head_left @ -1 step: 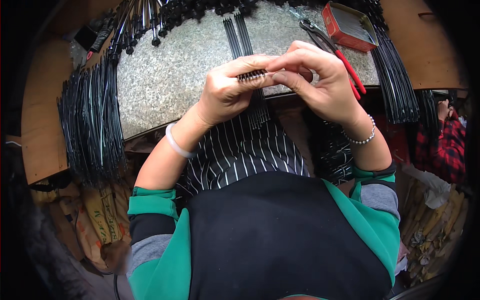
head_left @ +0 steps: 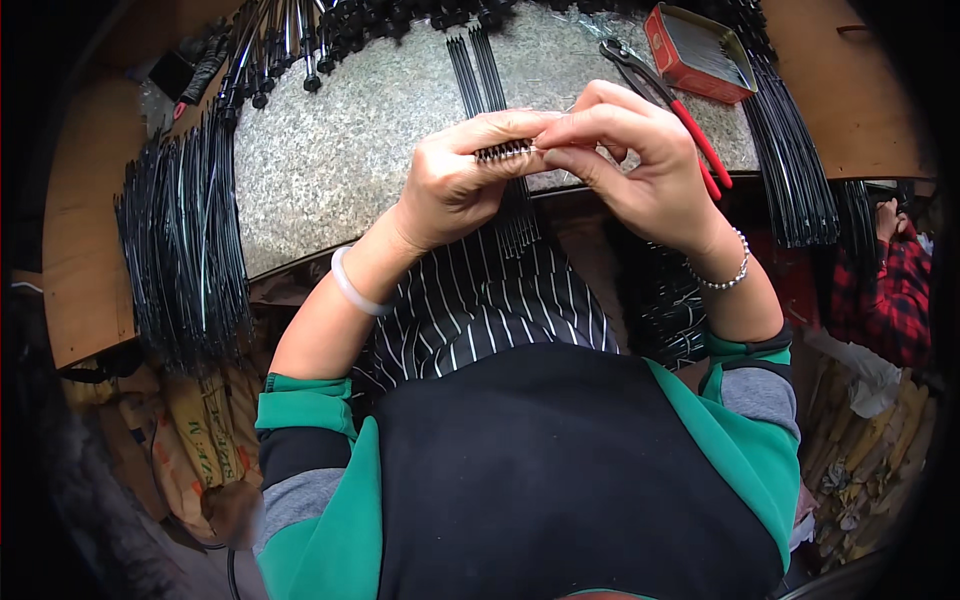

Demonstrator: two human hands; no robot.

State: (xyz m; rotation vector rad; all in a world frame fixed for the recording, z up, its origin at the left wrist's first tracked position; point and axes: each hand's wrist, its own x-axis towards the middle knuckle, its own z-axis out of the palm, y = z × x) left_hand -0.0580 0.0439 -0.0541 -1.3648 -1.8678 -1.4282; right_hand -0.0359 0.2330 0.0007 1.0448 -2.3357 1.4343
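Note:
My left hand [head_left: 462, 170] is closed around a bundle of thin black rods [head_left: 487, 75], which run from the stone slab down past the slab's near edge. Between its fingers a dark row of rod parts [head_left: 502, 151] shows side by side. The lower rod ends [head_left: 516, 228] hang over my striped apron cloth. At the left fingertips, my right hand [head_left: 640, 150] pinches with thumb and forefinger. A thin pale line shows by the pinch, too fine to make out. Red-handled pliers [head_left: 690, 120] lie on the slab just beyond my right hand.
The speckled stone slab [head_left: 330, 150] sits on a wooden table [head_left: 85, 220]. Thick bundles of black rods hang at the left [head_left: 185, 240] and right [head_left: 790, 150]. A red box [head_left: 690, 65] of thin pieces stands at the back right. Another person's checked sleeve [head_left: 890, 300] shows far right.
My right thumb and fingers have shifted slightly at the left fingertips. My left hand and the rods stay where they were.

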